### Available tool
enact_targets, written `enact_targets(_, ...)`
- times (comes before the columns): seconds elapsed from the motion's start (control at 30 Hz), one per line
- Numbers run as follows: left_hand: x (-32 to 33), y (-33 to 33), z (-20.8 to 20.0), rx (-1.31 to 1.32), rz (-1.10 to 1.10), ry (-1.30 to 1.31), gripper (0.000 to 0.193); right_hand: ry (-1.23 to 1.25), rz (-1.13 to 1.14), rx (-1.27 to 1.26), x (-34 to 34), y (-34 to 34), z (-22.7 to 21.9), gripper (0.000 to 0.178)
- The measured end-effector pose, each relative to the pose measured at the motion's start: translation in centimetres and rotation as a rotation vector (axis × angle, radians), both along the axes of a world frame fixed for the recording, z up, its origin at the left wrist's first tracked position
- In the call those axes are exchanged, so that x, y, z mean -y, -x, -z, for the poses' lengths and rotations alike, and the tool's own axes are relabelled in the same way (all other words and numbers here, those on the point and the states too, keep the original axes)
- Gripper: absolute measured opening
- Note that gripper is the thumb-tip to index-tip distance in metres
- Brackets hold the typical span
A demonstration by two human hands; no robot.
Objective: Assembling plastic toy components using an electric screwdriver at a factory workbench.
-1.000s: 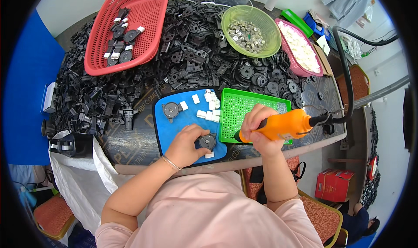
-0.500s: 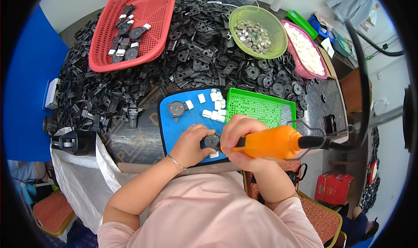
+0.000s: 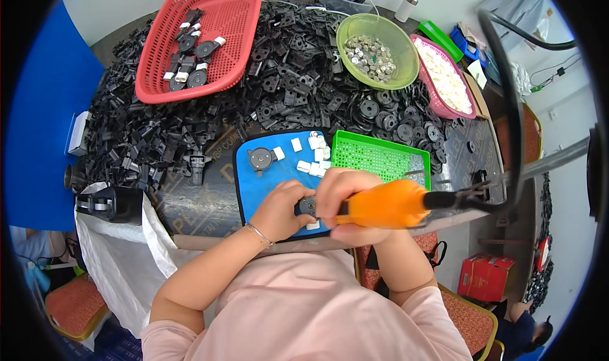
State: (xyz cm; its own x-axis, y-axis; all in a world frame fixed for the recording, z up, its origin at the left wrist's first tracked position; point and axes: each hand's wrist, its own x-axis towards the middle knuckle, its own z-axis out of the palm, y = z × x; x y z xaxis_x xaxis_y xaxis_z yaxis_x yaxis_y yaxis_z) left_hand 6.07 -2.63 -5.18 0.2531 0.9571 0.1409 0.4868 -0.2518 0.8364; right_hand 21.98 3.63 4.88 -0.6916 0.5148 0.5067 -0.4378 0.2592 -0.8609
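Observation:
My left hand [image 3: 279, 210] holds a round black plastic part [image 3: 307, 205] down on a blue mat [image 3: 254, 195], thumb and fingers closed around its side. A small white piece [image 3: 313, 225] shows at the part's near edge. My right hand [image 3: 347, 202] is wrapped round an orange electric screwdriver [image 3: 388, 205], tilted with its front end toward that part. My fingers hide the screwdriver's tip. Farther up the mat lies a second round black part [image 3: 260, 159] with a white tip. Several loose white pieces [image 3: 312, 168] lie beside it.
A green perforated tray [image 3: 374, 158] sits right of the mat. Behind are heaped black parts [image 3: 285, 75], a red basket [image 3: 222, 75] of assembled parts, a yellow-green basket [image 3: 355, 28] of small metal pieces and a pink basket [image 3: 468, 110] of white pieces. A black cable [image 3: 517, 132] hangs at right.
The screwdriver and my right hand have shifted slightly left, and the cable behind them has swung. My left hand keeps its hold on the round black part. The whole view has shifted a little.

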Motion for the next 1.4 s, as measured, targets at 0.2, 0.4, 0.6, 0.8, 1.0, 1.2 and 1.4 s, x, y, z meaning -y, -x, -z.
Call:
enact_targets(0.2, 0.9, 0.1, -2.4, -0.108, -0.063, 0.046, 0.046, 0.334, 0.122, -0.514, -1.6, -3.2, -2.4, 0.029)
enact_targets(0.4, -1.0, 3.7, -5.3, -0.517, -0.322, -0.255, 0.047, 0.31, 0.324, -0.439, -1.5, -6.3, -0.4, 0.027)
enact_targets(0.6, -3.0, 6.0, -4.6, -0.344, -0.087, 0.007, 0.045, 0.347, 0.425, -0.422, -1.2, -8.0, 0.0, 0.029)
enact_targets(0.8, -9.0, 11.5, -14.7, -0.392, -0.383, -0.426, 0.057, 0.222, 0.537, -0.403, -2.0, -11.9, -1.1, 0.028)
enact_targets(1.0, -9.2, 15.7, -15.7, -0.578, -0.635, -0.499, 0.058, 0.24, 0.83, -0.548, -4.3, -18.4, -0.7, 0.024)
enact_targets(1.2, -4.2, 17.6, -12.9, -0.583, -0.498, -0.003, 0.024, 0.06, 1.393, -0.253, -8.5, -25.9, 3.0, 0.034)
enact_targets(1.4, -1.6, 17.7, -7.3, -0.771, -0.385, -0.089, 0.027, -0.117, 1.681, -0.035, -9.0, -25.5, 5.0, 0.052)
